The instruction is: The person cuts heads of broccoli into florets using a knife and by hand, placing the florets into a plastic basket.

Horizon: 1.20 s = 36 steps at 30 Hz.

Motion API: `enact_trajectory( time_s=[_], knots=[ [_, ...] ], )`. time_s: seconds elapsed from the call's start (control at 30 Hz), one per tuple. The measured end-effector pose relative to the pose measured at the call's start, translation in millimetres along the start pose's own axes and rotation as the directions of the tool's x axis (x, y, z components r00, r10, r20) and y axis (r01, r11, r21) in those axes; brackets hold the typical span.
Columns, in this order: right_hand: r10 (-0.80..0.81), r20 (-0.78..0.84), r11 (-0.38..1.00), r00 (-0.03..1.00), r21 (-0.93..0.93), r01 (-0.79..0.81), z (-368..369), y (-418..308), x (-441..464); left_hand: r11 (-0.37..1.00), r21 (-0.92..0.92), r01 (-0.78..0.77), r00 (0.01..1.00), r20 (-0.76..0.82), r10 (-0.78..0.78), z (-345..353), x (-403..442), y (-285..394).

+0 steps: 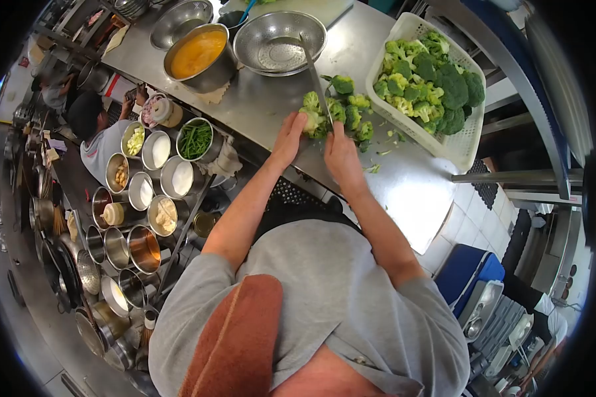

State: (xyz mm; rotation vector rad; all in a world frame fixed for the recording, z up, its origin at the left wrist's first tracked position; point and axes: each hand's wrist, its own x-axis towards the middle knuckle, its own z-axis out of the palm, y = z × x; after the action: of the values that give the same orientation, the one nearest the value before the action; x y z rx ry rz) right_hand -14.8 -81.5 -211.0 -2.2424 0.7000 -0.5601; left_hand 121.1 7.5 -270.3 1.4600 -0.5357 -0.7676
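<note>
My right hand [342,156] is closed around the handle of a knife [316,83], whose long blade points away from me over the steel counter [271,112]. The blade lies among cut broccoli [352,116] heaped near the counter's front edge. Just left of the knife, my left hand [289,137] rests with its fingers against a broccoli piece [312,114]; whether they grip it I cannot tell. Small green scraps lie to the right of my right hand. A white plastic basket [469,153] full of broccoli stands at the right.
Behind the broccoli sits a perforated steel bowl [258,43], beside a pot of orange liquid [198,56]. To my left, several steel containers hold ingredients, including chopped greens [195,139]. Another person [102,139] is beyond them. A blue cooler box [470,278] stands right.
</note>
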Motion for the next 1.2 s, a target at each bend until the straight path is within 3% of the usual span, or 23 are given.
enact_trajectory(
  time_s=[0.13,0.2,0.27,0.3,0.37,0.4,0.47,0.5,0.57,0.6,0.63,0.67,0.7,0.73,0.77,0.8,0.87,0.97,1.2],
  knots=[
    [-0.061,-0.078,0.997,0.995,0.037,0.064,-2.5,6.6,5.5,0.993,-0.057,0.105,0.993,0.069,-0.101,-9.4,0.3,7.4],
    [0.125,-0.11,0.983,0.986,0.152,-0.108,-19.5,9.9,16.8,0.99,-0.04,0.136,0.987,0.089,-0.132,-15.2,5.0,9.5],
    [0.129,-0.137,0.989,0.982,0.09,-0.117,-43.4,12.3,28.8,0.964,0.258,-0.068,0.997,0.056,0.055,-25.5,17.0,3.2],
    [0.137,-0.165,0.991,0.977,0.03,-0.134,-50.4,11.5,31.5,0.963,0.261,-0.069,0.997,0.057,0.056,-27.5,14.8,14.6],
    [0.111,-0.178,0.994,0.978,0.028,-0.108,-54.0,7.7,31.2,0.675,0.539,-0.504,0.862,0.265,0.433,-26.8,9.4,57.7],
    [0.087,-0.184,0.996,0.979,0.02,-0.085,-55.0,7.1,28.8,0.674,0.539,-0.505,0.862,0.267,0.432,-25.6,12.1,68.5],
    [0.076,-0.169,0.997,0.983,0.046,-0.069,-44.9,11.6,21.3,0.66,0.633,-0.405,0.845,0.535,0.005,-22.6,23.3,81.5],
    [0.06,-0.152,0.996,0.987,0.076,-0.049,-40.7,12.4,18.5,0.658,0.636,-0.402,0.848,0.53,0.005,-23.6,27.6,78.2],
    [0.121,-0.125,0.984,0.985,0.148,-0.102,-40.3,6.2,13.1,0.875,0.454,-0.169,0.944,0.33,0.011,-29.9,37.2,67.0],
    [0.193,-0.091,0.963,0.977,0.211,-0.17,-40.2,3.8,6.9,0.871,0.462,-0.167,0.944,0.33,0.005,-29.3,34.5,63.3],
    [0.196,-0.092,0.96,0.976,0.219,-0.172,-39.5,2.2,2.2,0.985,0.091,0.149,0.967,0.196,-0.165,-27.2,30.7,58.7],
    [0.155,-0.091,0.964,0.984,0.233,-0.13,-39.1,0.9,-0.2,0.861,-0.327,0.389,0.921,0.136,-0.365,-24.5,29.3,54.9],
    [0.118,-0.087,0.965,0.989,0.245,-0.094,-38.9,0.3,-2.7,0.861,-0.322,0.393,0.92,0.135,-0.369,-18.1,24.3,54.8],
    [0.124,-0.087,0.964,0.988,0.247,-0.099,-38.2,-2.8,-3.3,0.874,-0.307,0.376,0.922,0.031,-0.386,-9.3,18.8,55.3],
    [0.044,-0.086,0.974,0.995,0.225,-0.024,-36.2,-8.5,-4.5,0.886,-0.289,0.363,0.914,-0.073,-0.399,-0.6,14.4,55.9],
    [-0.035,-0.079,0.978,0.996,0.201,0.05,-33.7,-12.3,-6.6,0.883,-0.289,0.37,0.912,-0.07,-0.405,6.9,11.6,54.3],
    [-0.038,-0.055,0.983,0.998,0.179,0.047,-23.5,-8.5,-7.8,0.921,-0.271,0.281,0.913,-0.219,-0.343,19.5,7.0,52.5],
    [-0.039,-0.029,0.987,0.999,0.155,0.043,-13.5,-3.4,-6.6,0.946,-0.244,0.216,0.903,-0.319,-0.288,26.9,5.5,44.4],
    [-0.072,-0.105,0.972,0.992,0.214,0.093,-21.1,-31.5,0.2,0.931,-0.308,0.194,0.902,-0.317,-0.293,34.5,3.2,46.2]
  ],
)
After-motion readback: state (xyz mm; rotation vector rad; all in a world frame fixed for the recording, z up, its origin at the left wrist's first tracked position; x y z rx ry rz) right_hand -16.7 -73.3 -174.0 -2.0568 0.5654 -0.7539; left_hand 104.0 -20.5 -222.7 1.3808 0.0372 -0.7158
